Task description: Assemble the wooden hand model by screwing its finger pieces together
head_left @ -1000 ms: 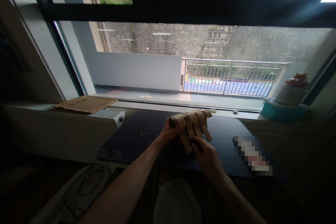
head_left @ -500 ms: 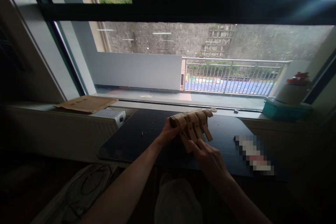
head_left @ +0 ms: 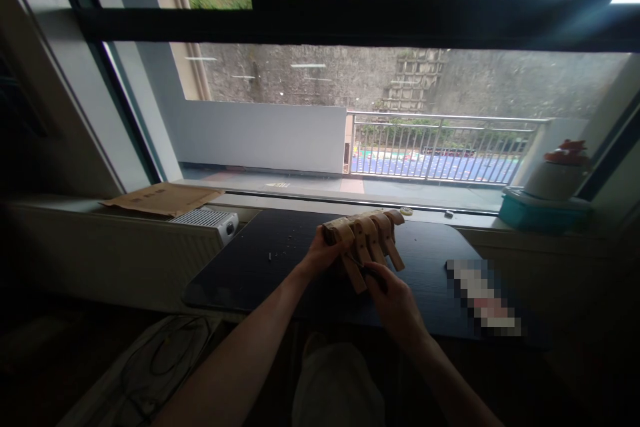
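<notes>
A light wooden piece (head_left: pixel 373 225) with several bent, finger-like strips hanging from it is held above the dark table (head_left: pixel 430 293). My left hand (head_left: pixel 320 256) is closed round its left end, the thumb along the nearest strip. In my right hand (head_left: pixel 396 299) is a dark-handled thin tool (head_left: pixel 374 275); its shaft points up and left at the nearest strip. Whether the tip touches the wood, I cannot tell. Small dark dots, like pins or holes, show on the strips.
Small crumbs and a short pale stick (head_left: pixel 270 257) lie on the table's left. A pixelated flat object (head_left: pixel 483 297) rests on the right. Brown paper (head_left: pixel 165 199) lies above a radiator (head_left: pixel 200 253). A teal box (head_left: pixel 543 210) stands on the sill by the window.
My right hand has shifted slightly and its grip has turned, so more of the tool's dark handle shows. My left hand and the wooden piece stay almost in place.
</notes>
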Action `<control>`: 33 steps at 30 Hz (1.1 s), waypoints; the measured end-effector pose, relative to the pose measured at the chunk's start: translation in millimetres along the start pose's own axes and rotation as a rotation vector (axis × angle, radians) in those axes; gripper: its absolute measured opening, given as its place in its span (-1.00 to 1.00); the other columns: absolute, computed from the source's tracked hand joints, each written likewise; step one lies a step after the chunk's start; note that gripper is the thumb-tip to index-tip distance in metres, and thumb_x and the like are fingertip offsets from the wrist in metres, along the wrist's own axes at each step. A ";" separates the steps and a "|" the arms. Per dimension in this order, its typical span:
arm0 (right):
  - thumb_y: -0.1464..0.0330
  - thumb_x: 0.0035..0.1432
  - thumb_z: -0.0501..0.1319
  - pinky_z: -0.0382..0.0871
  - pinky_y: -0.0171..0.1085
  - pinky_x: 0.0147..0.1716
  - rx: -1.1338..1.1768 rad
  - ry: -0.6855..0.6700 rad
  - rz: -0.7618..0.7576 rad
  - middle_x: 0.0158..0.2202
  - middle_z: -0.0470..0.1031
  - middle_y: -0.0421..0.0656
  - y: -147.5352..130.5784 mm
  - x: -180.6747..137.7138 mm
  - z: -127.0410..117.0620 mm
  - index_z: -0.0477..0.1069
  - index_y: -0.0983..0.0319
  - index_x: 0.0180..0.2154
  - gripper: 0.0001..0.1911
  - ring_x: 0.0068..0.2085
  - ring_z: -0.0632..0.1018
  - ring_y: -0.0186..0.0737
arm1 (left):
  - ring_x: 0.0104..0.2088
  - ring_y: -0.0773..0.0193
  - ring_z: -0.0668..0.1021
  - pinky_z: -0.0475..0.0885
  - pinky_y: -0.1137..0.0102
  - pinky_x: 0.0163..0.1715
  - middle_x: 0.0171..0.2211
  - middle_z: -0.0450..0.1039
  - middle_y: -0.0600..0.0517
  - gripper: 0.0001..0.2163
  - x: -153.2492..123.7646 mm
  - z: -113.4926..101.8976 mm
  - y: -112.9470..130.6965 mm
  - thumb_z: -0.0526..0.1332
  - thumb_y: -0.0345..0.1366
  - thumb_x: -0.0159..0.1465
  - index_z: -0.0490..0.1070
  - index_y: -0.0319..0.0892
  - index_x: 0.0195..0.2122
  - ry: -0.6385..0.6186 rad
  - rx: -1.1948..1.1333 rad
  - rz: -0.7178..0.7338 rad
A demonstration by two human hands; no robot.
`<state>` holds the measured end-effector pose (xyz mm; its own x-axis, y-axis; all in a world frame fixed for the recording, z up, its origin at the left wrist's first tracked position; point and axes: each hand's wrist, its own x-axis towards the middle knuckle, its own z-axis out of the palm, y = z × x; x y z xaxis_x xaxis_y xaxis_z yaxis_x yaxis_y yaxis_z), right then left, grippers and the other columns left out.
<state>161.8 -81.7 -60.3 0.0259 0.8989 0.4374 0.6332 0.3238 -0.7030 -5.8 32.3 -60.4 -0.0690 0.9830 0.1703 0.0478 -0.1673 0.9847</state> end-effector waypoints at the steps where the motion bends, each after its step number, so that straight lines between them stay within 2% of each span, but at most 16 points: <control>1: 0.29 0.23 0.07 0.42 -0.26 -0.15 0.006 -0.005 0.015 -0.10 0.56 -0.12 -1.1 0.4 -0.7 0.42 0.19 -0.03 -0.68 -0.09 0.56 -0.17 | -0.25 0.18 0.54 0.45 0.38 -0.33 -0.26 0.49 0.01 -0.41 1.0 -0.3 -1.4 0.49 -0.21 -0.14 0.27 -0.19 -0.12 -0.005 -0.004 -0.001; 3: 0.32 0.22 0.07 0.42 -0.25 -0.18 -0.076 -0.019 0.001 -0.09 0.55 -0.12 -5.6 0.3 -3.6 0.41 0.18 -0.01 -0.68 -0.10 0.56 -0.16 | -0.25 0.19 0.54 0.46 0.38 -0.33 -0.25 0.49 0.01 -0.40 2.9 -0.5 -4.3 0.50 -0.20 -0.15 0.26 -0.19 -0.12 -0.022 -0.032 0.004; 5: 0.37 0.21 0.08 0.40 -0.28 -0.26 -0.254 -0.036 -0.064 -0.08 0.54 -0.11 -12.0 -1.0 -7.9 0.38 0.17 0.02 -0.66 -0.16 0.57 -0.17 | -0.26 0.21 0.54 0.47 0.38 -0.32 -0.26 0.49 0.02 -0.38 4.2 -0.4 -6.3 0.50 -0.20 -0.16 0.26 -0.19 -0.12 -0.037 -0.069 0.010; 9: 0.52 0.18 0.09 0.27 -0.38 -0.46 -0.635 -0.070 -0.312 -0.23 0.52 -0.12 -21.8 -5.1 -15.0 0.37 0.16 0.03 -0.61 -0.32 0.54 -0.27 | -0.26 0.20 0.54 0.48 0.36 -0.29 -0.27 0.49 0.03 -0.38 3.8 0.5 -6.1 0.51 -0.21 -0.18 0.27 -0.19 -0.13 -0.026 -0.088 0.011; 12: 0.59 0.15 0.09 0.21 -0.40 -0.49 -0.764 -0.074 -0.443 -0.29 0.48 -0.13 -23.2 -6.6 -15.5 0.38 0.17 0.01 -0.59 -0.35 0.51 -0.30 | -0.23 0.18 0.54 0.48 0.34 -0.25 -0.26 0.49 0.02 -0.38 3.0 0.7 -5.3 0.51 -0.22 -0.18 0.28 -0.19 -0.12 -0.010 -0.063 0.014; 15: 0.57 0.19 0.07 0.21 -0.40 -0.49 -0.738 -0.059 -0.439 -0.29 0.47 -0.13 -22.6 -6.1 -13.4 0.37 0.18 0.03 -0.60 -0.33 0.52 -0.30 | -0.23 0.18 0.54 0.47 0.34 -0.26 -0.26 0.49 0.02 -0.38 3.4 0.6 -5.9 0.51 -0.22 -0.18 0.28 -0.19 -0.12 -0.008 -0.054 0.015; 19: 0.44 0.27 0.04 0.24 -0.40 -0.48 -0.560 -0.050 -0.305 -0.26 0.50 -0.15 -20.6 -4.8 -9.5 0.40 0.15 0.00 -0.69 -0.35 0.54 -0.30 | -0.26 0.20 0.53 0.46 0.35 -0.29 -0.27 0.49 0.02 -0.38 3.1 0.6 -5.4 0.51 -0.22 -0.18 0.27 -0.20 -0.13 -0.012 -0.060 0.012; 24: 0.36 0.23 0.06 0.39 -0.30 -0.24 -0.154 0.015 -0.108 -0.10 0.54 -0.11 -8.7 -1.0 -3.1 0.44 0.16 -0.04 -0.70 -0.16 0.56 -0.20 | -0.28 0.19 0.54 0.46 0.37 -0.33 -0.29 0.49 0.03 -0.39 1.0 0.7 -2.5 0.51 -0.23 -0.18 0.28 -0.19 -0.12 -0.004 -0.045 0.007; 27: 0.33 0.20 0.08 0.41 -0.24 -0.14 0.029 0.022 -0.011 -0.10 0.56 -0.12 -2.5 1.3 -0.8 0.44 0.18 -0.06 -0.70 -0.09 0.55 -0.17 | -0.27 0.19 0.53 0.46 0.38 -0.33 -0.29 0.49 0.04 -0.40 1.7 0.2 -4.0 0.50 -0.24 -0.17 0.29 -0.18 -0.13 0.002 -0.029 0.008; 30: 0.33 0.19 0.08 0.42 -0.23 -0.17 -0.001 0.009 0.007 -0.13 0.57 -0.12 -3.9 1.1 -2.3 0.43 0.17 -0.05 -0.69 -0.13 0.57 -0.16 | -0.26 0.19 0.53 0.46 0.38 -0.31 -0.28 0.49 0.04 -0.40 4.3 -0.4 -7.6 0.51 -0.24 -0.18 0.29 -0.18 -0.13 -0.001 -0.038 0.016; 33: 0.40 0.16 0.11 0.40 -0.29 -0.30 -0.249 -0.004 -0.057 -0.11 0.55 -0.12 -11.4 -2.3 -7.8 0.40 0.15 0.01 -0.64 -0.19 0.58 -0.17 | -0.26 0.20 0.53 0.46 0.39 -0.31 -0.28 0.49 0.03 -0.41 6.0 -0.4 -9.3 0.51 -0.23 -0.18 0.29 -0.18 -0.14 -0.012 -0.074 0.028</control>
<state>160.5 -89.7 -49.0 -0.0182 0.8823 0.4703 0.8046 0.2921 -0.5170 -7.0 39.7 -68.5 -0.0565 0.9787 0.1975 -0.0240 -0.1991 0.9797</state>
